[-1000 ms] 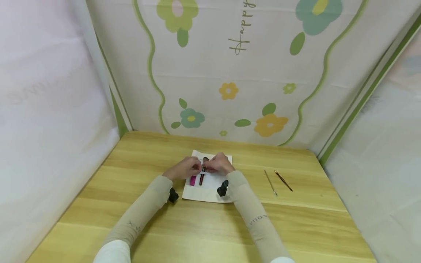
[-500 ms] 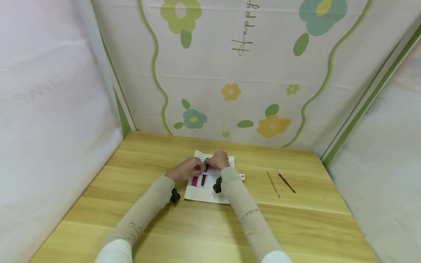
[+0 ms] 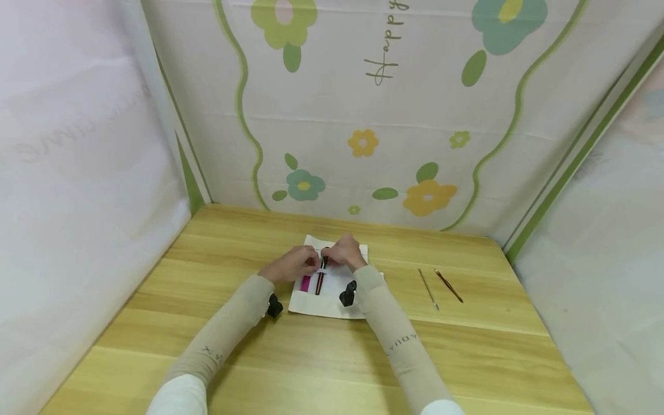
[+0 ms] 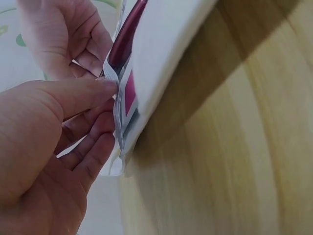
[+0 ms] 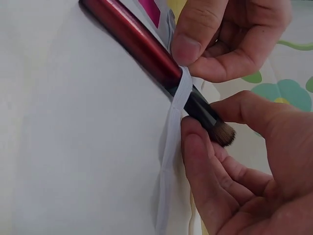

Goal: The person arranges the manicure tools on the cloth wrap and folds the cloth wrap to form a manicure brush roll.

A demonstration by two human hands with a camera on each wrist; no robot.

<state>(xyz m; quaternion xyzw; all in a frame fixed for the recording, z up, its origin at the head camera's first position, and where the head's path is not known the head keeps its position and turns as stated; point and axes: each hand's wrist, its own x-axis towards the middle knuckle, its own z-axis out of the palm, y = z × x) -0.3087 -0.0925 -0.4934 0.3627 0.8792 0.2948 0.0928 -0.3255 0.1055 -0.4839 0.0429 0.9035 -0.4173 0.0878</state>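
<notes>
A makeup brush with a glossy red handle (image 5: 132, 36), black neck and brown bristles lies on a white fabric brush roll (image 3: 327, 307). It passes under a white elastic band (image 5: 168, 142) sewn across the roll. My right hand (image 3: 346, 252) pinches the brush's dark neck near the bristles, between thumb and fingers. Beside it, my left hand (image 3: 291, 264) pinches the elastic band right at the brush, thumb on one side and fingers behind. In the left wrist view a magenta-and-white item (image 4: 130, 93) shows behind the band; the brush's bristle end is hidden there.
To the right of the roll, a thin metal rod (image 3: 428, 289) and a slim brown tool (image 3: 448, 285) lie on the wooden table (image 3: 290, 369). Flower-printed fabric walls (image 3: 311, 127) enclose the back and both sides.
The brush handle has slid slightly toward the roll's near edge under the band. My right hand has shifted a little, its wrist turning; my left hand stays nearly in place.
</notes>
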